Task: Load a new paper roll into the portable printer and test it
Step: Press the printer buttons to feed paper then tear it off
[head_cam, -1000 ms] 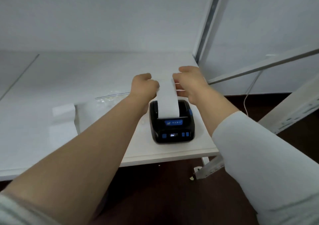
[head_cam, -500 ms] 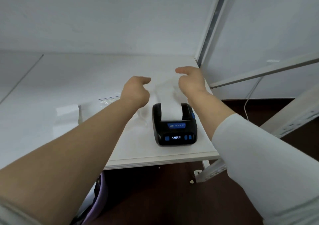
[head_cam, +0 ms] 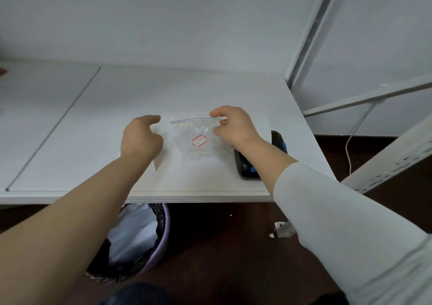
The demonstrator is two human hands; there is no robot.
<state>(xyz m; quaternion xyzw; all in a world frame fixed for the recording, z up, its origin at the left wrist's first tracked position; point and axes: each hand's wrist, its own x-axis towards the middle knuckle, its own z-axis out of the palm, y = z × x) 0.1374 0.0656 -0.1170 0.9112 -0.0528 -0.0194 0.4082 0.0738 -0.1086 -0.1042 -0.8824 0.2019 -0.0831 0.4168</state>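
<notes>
the right hand [head_cam: 233, 126] pinches the right end of the zip strip of a clear plastic bag [head_cam: 195, 136], thumb and fingers closed on the bag's top edge. the bag lies on the white bench [head_cam: 93, 122] and bears a red-outlined label box near its middle. the left hand [head_cam: 140, 138] hovers just left of the bag, fingers loosely curled and partly apart, gripping nothing that can be made out; a white paper corner [head_cam: 158, 162] pokes out beneath its wrist. the black portable printer [head_cam: 245, 166] with blue buttons sits right of the bag, close to the bench's front edge, mostly hidden behind the right forearm. below the bench, nearer than the bag, stands a purple bin [head_cam: 140, 241] lined with a dark bag.
</notes>
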